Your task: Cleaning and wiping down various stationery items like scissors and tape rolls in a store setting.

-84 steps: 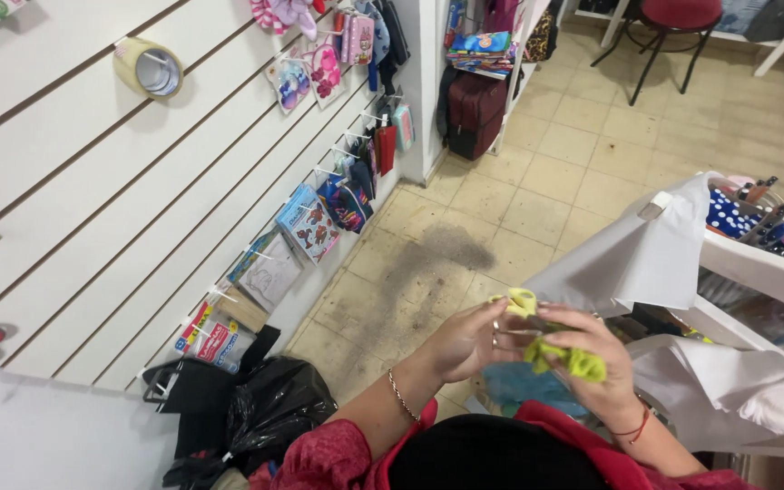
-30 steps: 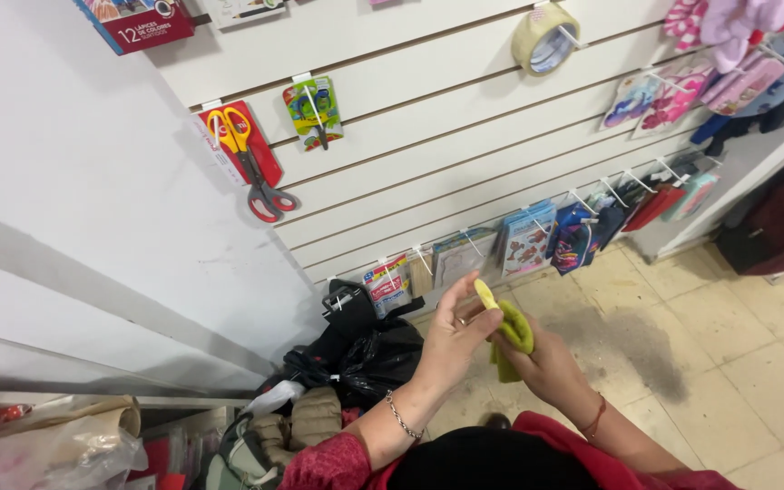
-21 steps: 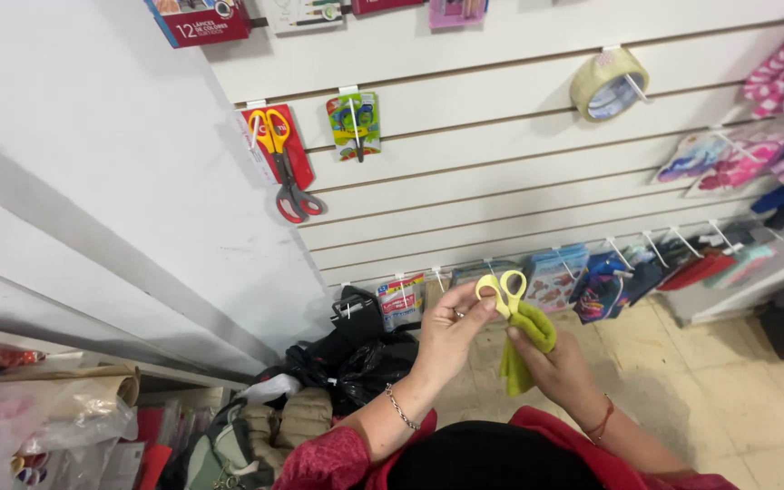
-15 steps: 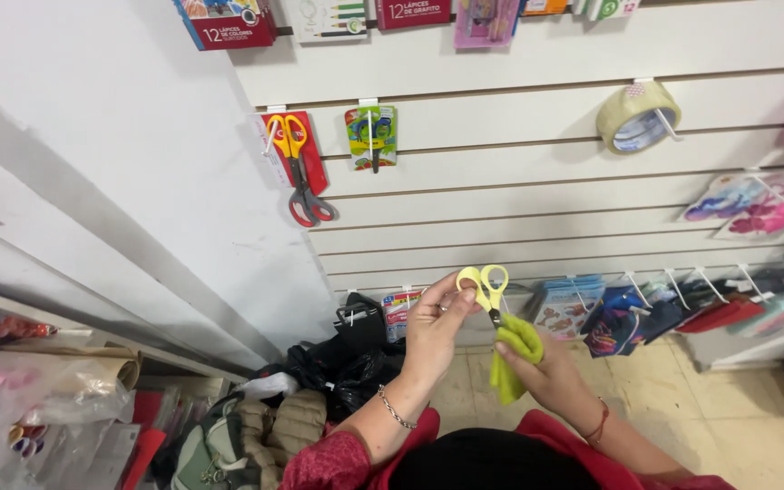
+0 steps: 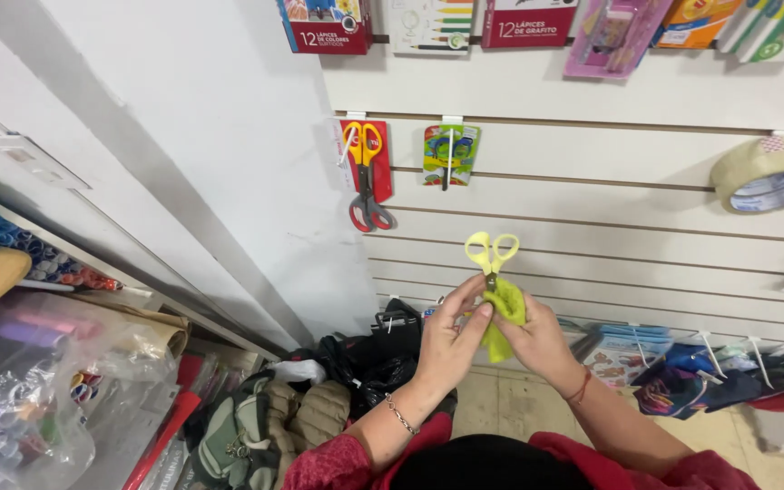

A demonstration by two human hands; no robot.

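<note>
Biggest thing is the slatwall [image 5: 610, 195], white panel w/ thin horizontal grooves, takes up most of the right side. Next to it a plain white wall [image 5: 201, 136], smooth and flat, w/ a pale strip running diagonally down it. Bottom left there's a clear plastic bag [image 5: 38, 381], crinkly and shiny; contents are blurry, just purple and pink shapes, can't tell what. Below the hands a heap of dark bags [image 5: 365, 358] plus smth padded in olive, partly hidden by the arms.

On the slatwall: a tape roll [image 5: 764, 172], tan, translucent, on a hook, and red scissors [image 5: 367, 172] w/ yellow grips on a red card. Boxes up top are cut off by the frame edge.

Now the main bit: small scissors [image 5: 492, 254], bright yellow-green plastic loop handles, held up in front of the slatwall w/ handles pointing up. Blades are hidden, wrapped in a cloth [image 5: 504, 318] of the same lime colour, soft and bunched. Left hand [image 5: 451, 336] is closed round the scissors just under the handles, fingers pinching, thin bracelet on the wrist. Right hand [image 5: 537, 340] is clamped on the cloth from the other side, red cord on that wrist. Both hands touching each other around the bundle.
</note>
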